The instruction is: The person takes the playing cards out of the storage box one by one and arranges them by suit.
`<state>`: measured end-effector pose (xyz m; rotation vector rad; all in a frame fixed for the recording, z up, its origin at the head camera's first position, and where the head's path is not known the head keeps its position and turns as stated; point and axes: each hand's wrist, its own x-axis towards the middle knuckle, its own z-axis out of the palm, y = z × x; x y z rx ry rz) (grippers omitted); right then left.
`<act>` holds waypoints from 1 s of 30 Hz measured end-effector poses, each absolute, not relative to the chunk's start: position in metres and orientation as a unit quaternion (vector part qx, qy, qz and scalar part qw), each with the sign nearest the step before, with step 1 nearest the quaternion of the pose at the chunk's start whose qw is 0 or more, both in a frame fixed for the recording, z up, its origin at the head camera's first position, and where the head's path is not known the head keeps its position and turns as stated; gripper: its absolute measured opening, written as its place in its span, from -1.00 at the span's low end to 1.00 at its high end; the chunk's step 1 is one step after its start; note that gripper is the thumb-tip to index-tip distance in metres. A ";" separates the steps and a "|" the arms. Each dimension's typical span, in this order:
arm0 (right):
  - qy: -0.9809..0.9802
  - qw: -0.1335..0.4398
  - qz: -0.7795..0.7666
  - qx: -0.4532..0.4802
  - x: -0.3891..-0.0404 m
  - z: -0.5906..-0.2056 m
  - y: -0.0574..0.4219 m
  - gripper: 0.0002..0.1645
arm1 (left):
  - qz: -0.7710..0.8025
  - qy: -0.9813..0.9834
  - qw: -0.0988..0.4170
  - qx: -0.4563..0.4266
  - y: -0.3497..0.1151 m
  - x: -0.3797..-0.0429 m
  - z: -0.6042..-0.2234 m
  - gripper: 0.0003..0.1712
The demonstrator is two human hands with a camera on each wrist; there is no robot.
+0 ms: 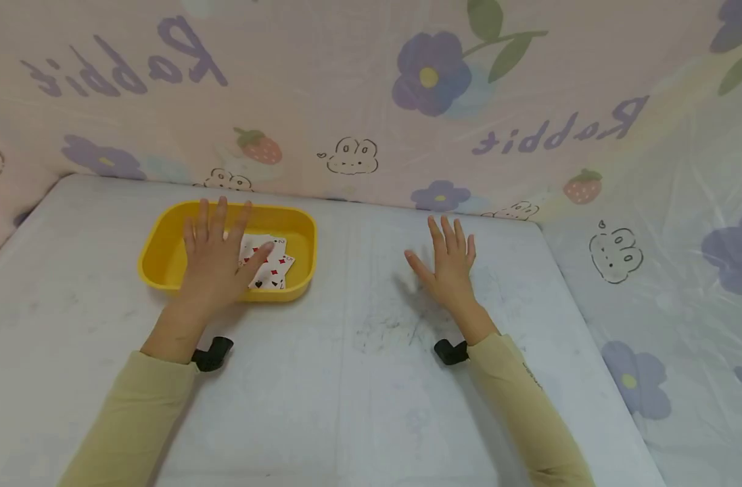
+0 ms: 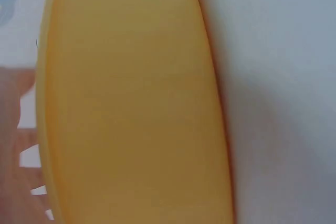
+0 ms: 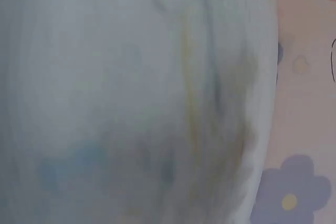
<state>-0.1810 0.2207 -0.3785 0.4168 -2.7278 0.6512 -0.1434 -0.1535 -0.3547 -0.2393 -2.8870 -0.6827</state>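
A yellow plastic basin (image 1: 310, 260) stands on the white table, left of the middle. Several playing cards (image 1: 276, 260) lie loosely overlapped inside it, partly hidden by the left hand. My left hand (image 1: 212, 264) is over the basin with its fingers spread and straight, and it grips nothing. In the left wrist view the basin's outer wall (image 2: 136, 98) fills the middle, with the fingers beyond its rim. My right hand (image 1: 450, 270) hovers above the table at the right, fingers spread, holding nothing. The right wrist view shows only the stained tabletop and no fingers.
The white table (image 1: 346, 406) carries dark smudges near the right hand. Patterned cloth (image 1: 322, 88) with rabbits and flowers hangs along the back and right edges. A black wrist camera (image 1: 214, 354) sits at the left wrist, another black camera (image 1: 451, 352) at the right.
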 end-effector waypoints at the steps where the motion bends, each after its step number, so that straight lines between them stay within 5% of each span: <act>1: -0.945 0.167 0.235 0.157 -0.181 -0.379 0.218 -0.11 | -0.237 -0.964 0.098 -0.073 -0.157 -0.143 -0.354 -0.14; 10: -0.905 0.242 0.269 0.225 -0.179 -0.379 0.193 -0.33 | -0.313 -0.925 0.216 -0.008 -0.198 -0.139 -0.356 -0.48; 22: -0.902 0.208 0.283 0.252 -0.176 -0.377 0.167 -0.41 | -0.286 -0.943 0.152 0.078 -0.237 -0.135 -0.364 -0.47; 30: -0.897 0.189 0.301 0.262 -0.176 -0.376 0.151 -0.40 | -0.308 -0.934 0.160 0.080 -0.250 -0.138 -0.373 -0.49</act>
